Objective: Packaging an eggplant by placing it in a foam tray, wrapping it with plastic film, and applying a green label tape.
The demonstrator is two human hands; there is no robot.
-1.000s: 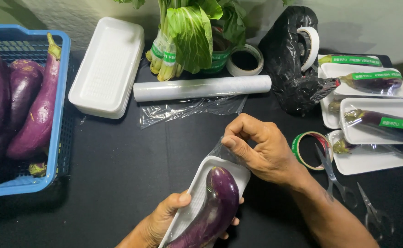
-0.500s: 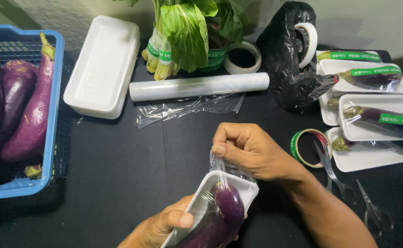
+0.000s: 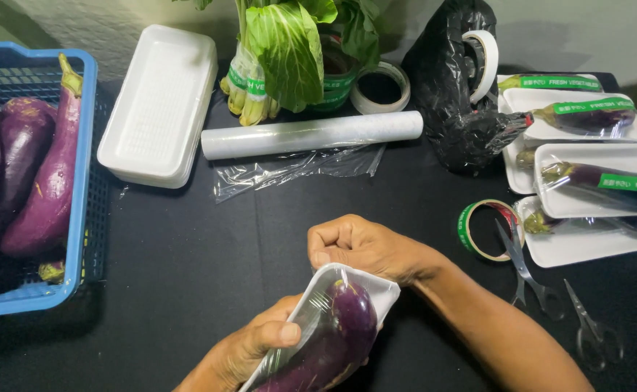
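We look down on a black table where an eggplant is being wrapped on a foam tray. Our left hand, near the bottom edge, grasps the white tray from the side, thumb pressed over the clear film that already covers the purple eggplant lying in it. Our right hand is clenched in a fist at the tray's far end, fingers curled around what seems to be the film's loose edge, pulling it tight over the rim.

We judge the step in hand to be stretching and tucking the film around the far end of the tray. The next move likely calls for folding that edge under the tray while the left hand keeps it steady.

Farther off lies a roll of cling film with a loose sheet beside it. At far left sit a stack of empty trays and a blue basket of unwrapped eggplants. To the right are finished wrapped trays, a roll of green tape, and two pairs of scissors. Leafy greens and a black bag stand at the far edge.
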